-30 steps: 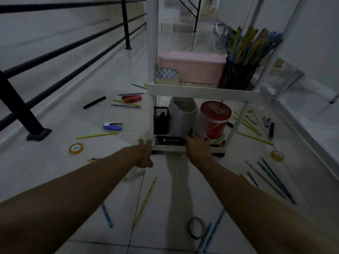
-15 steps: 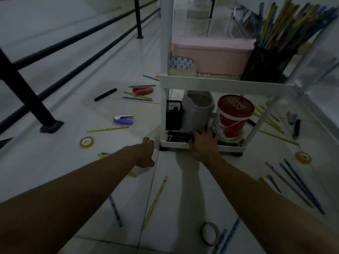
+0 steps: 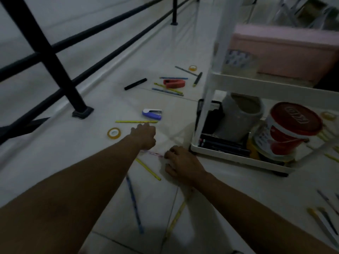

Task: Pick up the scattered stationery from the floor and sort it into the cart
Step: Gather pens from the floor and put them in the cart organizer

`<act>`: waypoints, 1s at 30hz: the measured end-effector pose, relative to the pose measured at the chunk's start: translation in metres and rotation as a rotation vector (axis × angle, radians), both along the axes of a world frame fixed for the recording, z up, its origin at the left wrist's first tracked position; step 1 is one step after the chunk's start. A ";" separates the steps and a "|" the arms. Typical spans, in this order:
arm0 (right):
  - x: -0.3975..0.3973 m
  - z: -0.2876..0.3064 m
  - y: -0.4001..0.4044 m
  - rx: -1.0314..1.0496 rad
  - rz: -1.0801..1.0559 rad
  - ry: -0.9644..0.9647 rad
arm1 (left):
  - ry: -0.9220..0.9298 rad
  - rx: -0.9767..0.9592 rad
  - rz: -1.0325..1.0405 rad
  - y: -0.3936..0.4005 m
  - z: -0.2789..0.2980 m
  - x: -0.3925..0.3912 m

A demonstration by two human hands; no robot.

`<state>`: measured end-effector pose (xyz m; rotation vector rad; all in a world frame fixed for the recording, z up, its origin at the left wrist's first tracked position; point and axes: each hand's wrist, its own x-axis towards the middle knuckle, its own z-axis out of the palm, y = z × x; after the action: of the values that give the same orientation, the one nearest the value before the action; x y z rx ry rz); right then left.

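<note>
Off the cart [image 3: 236,156] now, right hand [image 3: 180,165] pinches a pink pencil [image 3: 153,153]; left grip [image 3: 145,133] unclear.

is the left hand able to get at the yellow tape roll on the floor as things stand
Probably yes. The left hand is low over the floor, and the yellow tape roll lies just to its left with only bare tile between them.

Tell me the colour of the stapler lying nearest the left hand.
Blue and white stapler, clearest in the head view.

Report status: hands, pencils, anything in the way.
Left hand at the yellow pencil, grip unclear. Right hand curled on a pink pencil. Cart close right; purple stapler beyond, nothing blocking.
</note>
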<state>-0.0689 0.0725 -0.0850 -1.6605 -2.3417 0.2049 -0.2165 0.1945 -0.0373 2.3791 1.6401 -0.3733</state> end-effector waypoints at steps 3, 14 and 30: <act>-0.019 -0.019 0.022 -0.031 -0.132 0.111 | -0.012 0.095 0.060 0.023 -0.011 -0.013; -0.028 -0.047 0.088 -0.046 -0.466 0.238 | 0.034 0.244 -0.048 0.093 -0.043 -0.025; -0.038 -0.043 0.146 -0.212 -0.507 0.058 | -0.076 0.472 -0.030 0.207 -0.036 -0.025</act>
<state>-0.1065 0.2189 -0.1277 -2.2484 -1.8306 0.4004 -0.2418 0.4014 -0.0737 2.7050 1.8184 0.1172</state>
